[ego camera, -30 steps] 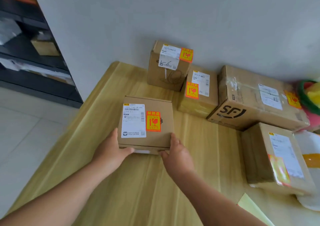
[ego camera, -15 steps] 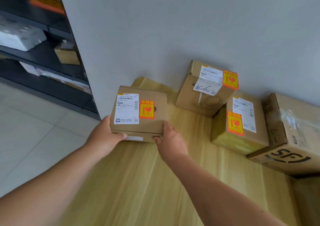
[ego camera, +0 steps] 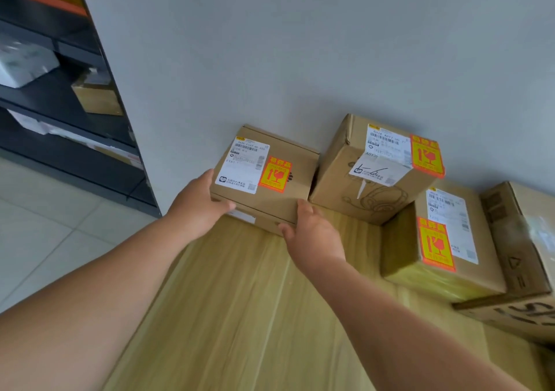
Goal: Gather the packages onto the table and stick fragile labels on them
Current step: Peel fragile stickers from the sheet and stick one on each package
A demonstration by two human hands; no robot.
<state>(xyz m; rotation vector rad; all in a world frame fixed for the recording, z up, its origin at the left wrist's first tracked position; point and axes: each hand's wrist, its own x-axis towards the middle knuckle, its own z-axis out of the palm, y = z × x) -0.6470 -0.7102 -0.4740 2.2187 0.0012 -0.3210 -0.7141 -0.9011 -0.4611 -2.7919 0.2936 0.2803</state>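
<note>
A small flat cardboard box (ego camera: 288,192) with a white shipping label and an orange-yellow fragile sticker (ego camera: 274,174) sits at the table's far left corner against the wall. My left hand (ego camera: 199,203) grips its left near edge, thumb on top. My right hand (ego camera: 312,234) grips its right near corner. To its right stands a taller labelled box (ego camera: 372,177), then a flat labelled box (ego camera: 444,240), both carrying fragile stickers. A large box (ego camera: 522,258) with black printing is cut off at the right edge.
The wooden table (ego camera: 255,315) runs toward me from the grey wall (ego camera: 300,45). On the left stands a black shelf unit (ego camera: 60,105) with parcels, over a tiled floor (ego camera: 45,234).
Both hands have carried the small box away from me and leftward to the table's far corner beside the taller box, by the wall. The view has swung left.
</note>
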